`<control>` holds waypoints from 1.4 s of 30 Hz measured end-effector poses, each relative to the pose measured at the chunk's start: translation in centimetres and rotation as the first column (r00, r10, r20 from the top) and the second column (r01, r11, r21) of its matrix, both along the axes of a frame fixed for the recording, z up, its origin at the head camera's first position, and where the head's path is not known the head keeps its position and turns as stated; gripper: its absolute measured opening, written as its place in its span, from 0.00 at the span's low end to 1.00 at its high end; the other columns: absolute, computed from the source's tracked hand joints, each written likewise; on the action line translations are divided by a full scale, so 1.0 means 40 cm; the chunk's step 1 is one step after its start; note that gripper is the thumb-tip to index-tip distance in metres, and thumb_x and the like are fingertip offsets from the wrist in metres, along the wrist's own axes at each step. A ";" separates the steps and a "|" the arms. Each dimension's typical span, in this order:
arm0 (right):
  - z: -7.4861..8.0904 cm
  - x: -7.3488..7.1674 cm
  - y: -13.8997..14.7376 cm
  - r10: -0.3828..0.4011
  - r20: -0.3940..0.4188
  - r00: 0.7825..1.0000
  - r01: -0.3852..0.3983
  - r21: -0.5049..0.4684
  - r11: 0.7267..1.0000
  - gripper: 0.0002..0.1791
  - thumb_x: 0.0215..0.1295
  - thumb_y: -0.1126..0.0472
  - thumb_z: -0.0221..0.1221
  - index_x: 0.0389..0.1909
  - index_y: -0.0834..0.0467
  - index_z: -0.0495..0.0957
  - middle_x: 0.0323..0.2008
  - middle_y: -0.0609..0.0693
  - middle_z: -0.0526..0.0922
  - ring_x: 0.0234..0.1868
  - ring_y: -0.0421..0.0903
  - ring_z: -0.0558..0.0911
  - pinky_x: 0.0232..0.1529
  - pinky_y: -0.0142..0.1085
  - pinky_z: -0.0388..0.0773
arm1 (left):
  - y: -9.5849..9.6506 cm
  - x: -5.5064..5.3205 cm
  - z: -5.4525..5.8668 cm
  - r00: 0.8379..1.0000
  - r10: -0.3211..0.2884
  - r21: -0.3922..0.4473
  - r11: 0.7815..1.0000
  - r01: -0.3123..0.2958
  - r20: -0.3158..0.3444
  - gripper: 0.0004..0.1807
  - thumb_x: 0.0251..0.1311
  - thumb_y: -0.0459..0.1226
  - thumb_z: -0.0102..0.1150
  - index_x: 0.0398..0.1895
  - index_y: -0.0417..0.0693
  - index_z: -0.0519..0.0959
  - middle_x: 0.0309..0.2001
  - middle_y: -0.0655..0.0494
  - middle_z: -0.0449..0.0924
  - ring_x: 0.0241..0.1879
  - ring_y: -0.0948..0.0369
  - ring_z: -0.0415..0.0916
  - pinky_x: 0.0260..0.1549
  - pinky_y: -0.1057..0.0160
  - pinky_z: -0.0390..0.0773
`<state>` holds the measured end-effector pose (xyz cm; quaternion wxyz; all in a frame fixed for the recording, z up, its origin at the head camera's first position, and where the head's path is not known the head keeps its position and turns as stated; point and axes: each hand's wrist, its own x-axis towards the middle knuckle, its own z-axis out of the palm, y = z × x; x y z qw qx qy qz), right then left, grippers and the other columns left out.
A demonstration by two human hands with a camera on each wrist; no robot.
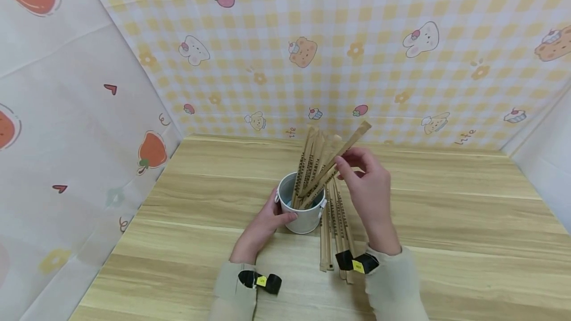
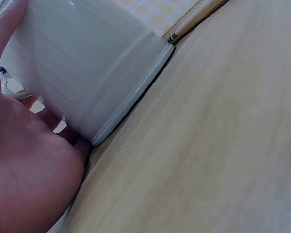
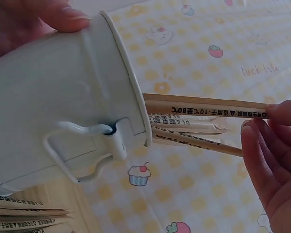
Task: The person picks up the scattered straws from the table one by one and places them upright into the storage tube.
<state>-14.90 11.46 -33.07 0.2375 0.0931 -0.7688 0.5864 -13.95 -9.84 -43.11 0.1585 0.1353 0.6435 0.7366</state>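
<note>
A small white metal bucket (image 1: pixel 302 222) with side handles stands on the wooden table, holding several paper-wrapped straws (image 1: pixel 308 162). Round its left side curls my left hand (image 1: pixel 267 217), the thumb across its front; the left wrist view shows that palm (image 2: pixel 34 165) close against the bucket wall (image 2: pixel 87 63). Above the rim, my right hand (image 1: pixel 369 187) pinches one wrapped straw (image 1: pixel 354 137) between thumb and fingers. That straw slants up to the right, its lower end inside the bucket. In the right wrist view, printed text shows on the pinched straw (image 3: pixel 203 107).
More wrapped straws (image 1: pixel 336 232) lie on the table right of the bucket, partly under my right wrist. A yellow checked cloth (image 1: pixel 383 78) hangs behind the table (image 1: pixel 468 241), and a white fruit-print cloth (image 1: pixel 80 128) hangs at the left.
</note>
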 end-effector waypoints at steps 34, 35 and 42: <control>-0.035 -0.014 -0.025 0.020 0.257 0.966 -0.117 0.370 0.922 0.10 0.56 0.52 0.59 0.33 0.54 0.78 0.27 0.44 0.79 0.29 0.40 0.77 0.29 0.34 0.75 | 0.000 0.004 0.011 1.000 -0.005 -0.051 0.999 0.005 -0.008 0.44 0.51 0.35 0.59 0.68 0.59 0.45 0.67 0.55 0.49 0.65 0.60 0.46 0.62 0.59 0.48; -0.035 -0.013 -0.025 0.020 0.264 0.964 -0.121 0.373 0.920 0.10 0.56 0.52 0.59 0.32 0.54 0.78 0.26 0.44 0.79 0.28 0.40 0.77 0.28 0.34 0.75 | 0.000 0.004 0.011 1.000 -0.006 -0.052 0.999 0.006 -0.012 0.44 0.52 0.34 0.59 0.68 0.59 0.45 0.67 0.54 0.49 0.65 0.60 0.47 0.61 0.59 0.48; -0.034 -0.015 -0.013 0.037 0.281 0.959 -0.145 0.376 0.915 0.08 0.58 0.54 0.58 0.34 0.53 0.79 0.28 0.44 0.81 0.28 0.38 0.79 0.27 0.34 0.76 | -0.001 0.005 0.010 1.000 -0.003 -0.058 0.998 0.002 -0.013 0.44 0.51 0.35 0.59 0.68 0.59 0.46 0.67 0.55 0.49 0.65 0.60 0.47 0.61 0.59 0.48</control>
